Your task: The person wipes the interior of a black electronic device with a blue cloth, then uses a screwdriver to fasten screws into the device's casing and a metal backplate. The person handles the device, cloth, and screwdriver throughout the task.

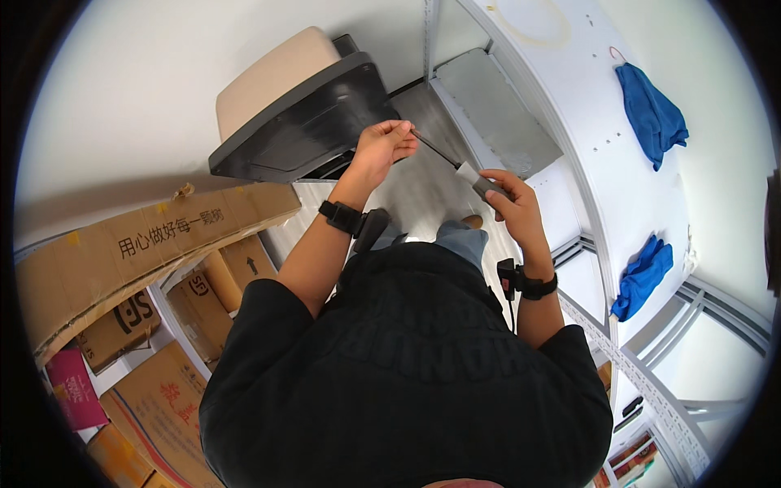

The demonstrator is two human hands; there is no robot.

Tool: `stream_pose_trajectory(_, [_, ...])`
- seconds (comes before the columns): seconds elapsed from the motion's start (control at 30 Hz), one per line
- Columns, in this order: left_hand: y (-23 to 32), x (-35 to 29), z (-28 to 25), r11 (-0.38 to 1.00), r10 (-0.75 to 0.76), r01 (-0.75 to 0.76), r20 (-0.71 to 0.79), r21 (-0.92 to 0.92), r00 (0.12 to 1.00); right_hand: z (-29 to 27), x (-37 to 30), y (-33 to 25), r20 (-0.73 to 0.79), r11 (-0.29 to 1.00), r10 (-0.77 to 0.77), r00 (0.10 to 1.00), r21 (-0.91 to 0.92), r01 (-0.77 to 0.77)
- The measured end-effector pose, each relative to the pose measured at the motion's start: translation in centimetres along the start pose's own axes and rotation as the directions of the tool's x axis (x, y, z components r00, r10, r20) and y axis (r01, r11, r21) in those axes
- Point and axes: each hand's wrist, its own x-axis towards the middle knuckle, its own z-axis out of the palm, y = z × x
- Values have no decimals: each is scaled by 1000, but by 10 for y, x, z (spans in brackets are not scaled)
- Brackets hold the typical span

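Observation:
A screwdriver [468,173] with a grey and white handle and a thin dark shaft is held in front of my body, its shaft slanting up to the left. My right hand [515,203] is closed around the handle. At the far end of the shaft, the fingers of my left hand [382,150] pinch together on the tip. Whether a small bit or screw is between those fingers, I cannot make out. Dark straps with small devices sit on both wrists.
A beige and dark grey bin [325,114] stands just beyond my left hand. Cardboard boxes [175,325] fill a shelf on the left, under a long carton [163,232]. White metal shelving [569,106] rises on the right, with blue cloths [651,114] lying on top.

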Motion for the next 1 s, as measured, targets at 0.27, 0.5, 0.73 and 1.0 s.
stream_pose_trajectory(0.27, [-15, -12, -91, 986, -145, 150, 67, -71, 987, 98, -5, 3, -135, 998, 18, 991, -61, -27])
stream_pose_trajectory(0.5, [-32, 9, -79, 951, -216, 243, 151, -191, 965, 113, -16, 35, -177, 985, 119, 977, 146, -93])
stream_pose_trajectory(0.73, [-36, 37, -57, 915, -271, 271, 42, -298, 962, 114, 7, 55, -155, 955, 166, 974, 271, -120])
stream_pose_trajectory(1.0, [-22, 61, -52, 913, -241, 216, -32, -347, 970, 103, 42, 70, -63, 924, 147, 987, 366, -114])
